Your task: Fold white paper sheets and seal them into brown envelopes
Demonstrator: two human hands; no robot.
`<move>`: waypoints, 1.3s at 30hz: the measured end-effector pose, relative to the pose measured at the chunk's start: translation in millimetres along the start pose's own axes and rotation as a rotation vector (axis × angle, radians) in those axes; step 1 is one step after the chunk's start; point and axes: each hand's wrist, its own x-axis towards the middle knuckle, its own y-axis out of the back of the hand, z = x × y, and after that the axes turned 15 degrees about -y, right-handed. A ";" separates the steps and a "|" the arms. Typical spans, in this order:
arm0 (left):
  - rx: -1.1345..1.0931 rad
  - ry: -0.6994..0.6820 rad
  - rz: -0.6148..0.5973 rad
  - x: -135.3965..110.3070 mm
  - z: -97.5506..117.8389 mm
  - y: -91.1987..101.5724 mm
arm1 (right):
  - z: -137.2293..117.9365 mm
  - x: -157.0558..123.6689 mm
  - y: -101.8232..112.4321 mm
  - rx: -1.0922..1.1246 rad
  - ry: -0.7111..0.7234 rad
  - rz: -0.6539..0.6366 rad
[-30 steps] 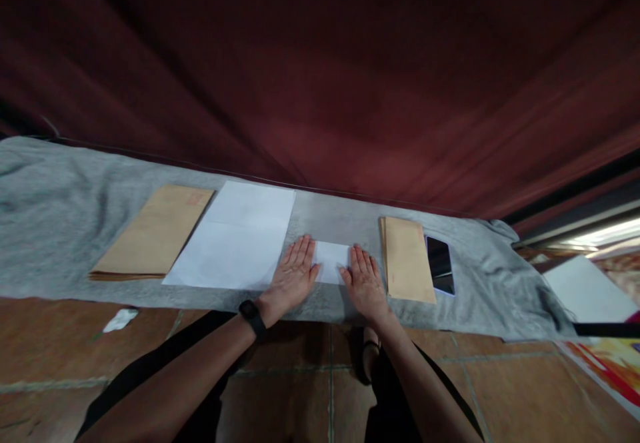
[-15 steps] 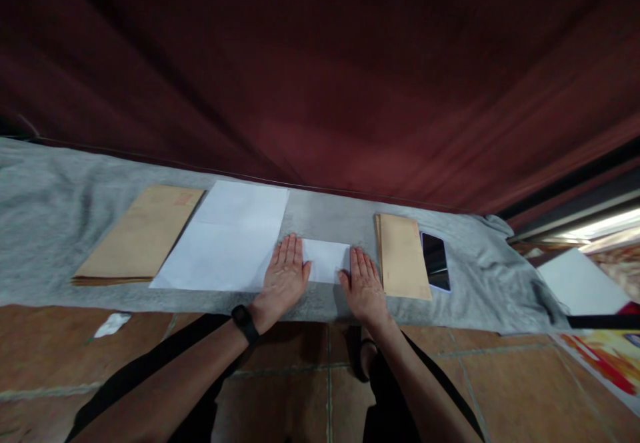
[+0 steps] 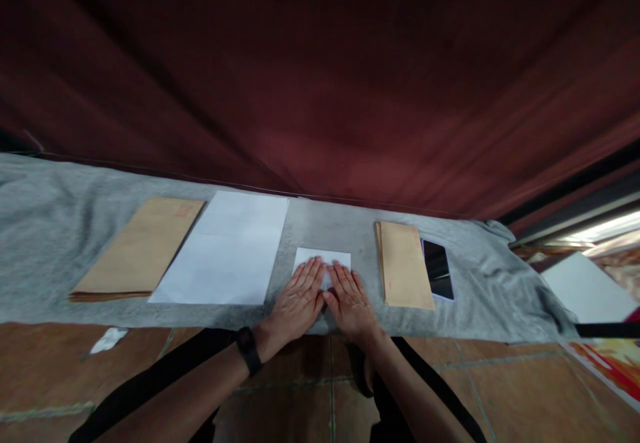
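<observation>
A small folded sheet of white paper lies flat on the grey cloth in front of me. Both hands press on it with fingers stretched out: my left hand on its left half, my right hand on its right half. Their fingertips nearly meet at the middle, and the near part of the paper is hidden beneath them. Left of my left hand lie larger white sheets. To the right of my right hand is a small pile of brown envelopes.
Larger brown envelopes are piled at the left, beside the white sheets. A phone lies by the right-hand envelopes. The grey cloth covers a narrow surface against a dark red curtain. A white scrap lies on the tiled floor.
Both hands have slid inward from the left and right ends of the small folded paper to its middle. They still lie flat. My view has tilted slightly upward.
</observation>
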 end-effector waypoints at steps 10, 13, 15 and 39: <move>0.071 0.101 0.025 -7.5 -4.2 -2.2 | 14.9 -2.1 -0.3 -0.098 -0.028 0.014; 0.079 0.133 0.035 -9.2 -4.3 -3.7 | 18.2 -3.6 -0.6 -0.114 -0.054 0.009; 0.079 0.152 0.043 -9.1 -4.5 -3.1 | 19.2 -3.8 0.5 -0.114 -0.079 -0.003; 0.049 0.058 -0.027 19.5 -9.0 -8.5 | -18.8 35.2 -6.5 -0.012 -0.076 -0.074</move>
